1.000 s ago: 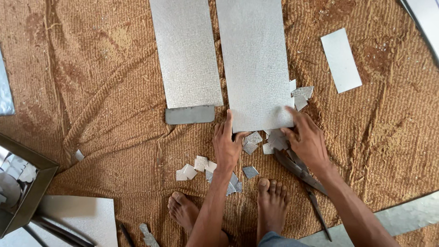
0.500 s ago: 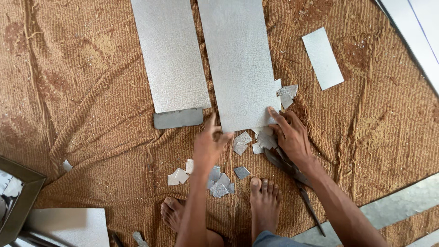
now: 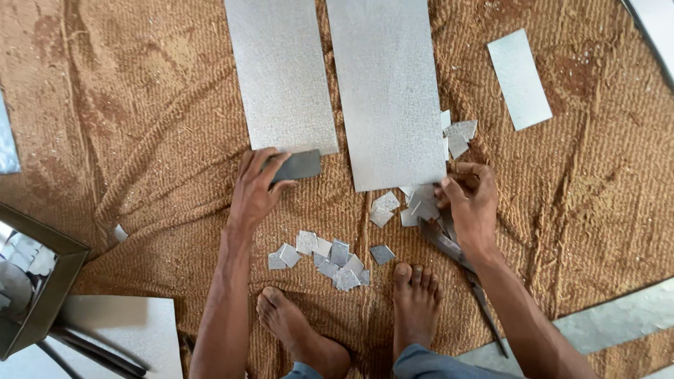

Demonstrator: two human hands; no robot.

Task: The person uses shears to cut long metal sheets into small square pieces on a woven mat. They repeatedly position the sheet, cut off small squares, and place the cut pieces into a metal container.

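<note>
Two long grey metal sheets lie side by side on brown sacking, the left sheet (image 3: pixel 281 70) and the right sheet (image 3: pixel 386 84). My left hand (image 3: pixel 254 193) grips a small dark grey metal block (image 3: pixel 298 165) at the near end of the left sheet. My right hand (image 3: pixel 469 203) rests with curled fingers on small cut metal pieces (image 3: pixel 421 203) by the right sheet's near corner, just above metal snips (image 3: pixel 460 263) lying on the sacking. More small square offcuts (image 3: pixel 330 254) lie scattered in front of my bare feet (image 3: pixel 414 302).
A small rectangular sheet piece (image 3: pixel 519 78) lies at the upper right. An open metal box (image 3: pixel 35 288) stands at the lower left beside a flat sheet (image 3: pixel 119 330). Metal strips (image 3: pixel 618 316) run along the lower right and top right edges.
My left hand has moved left from the right sheet's near edge onto the dark block. My right hand has dropped slightly onto the cut pieces. The view shifted a little.
</note>
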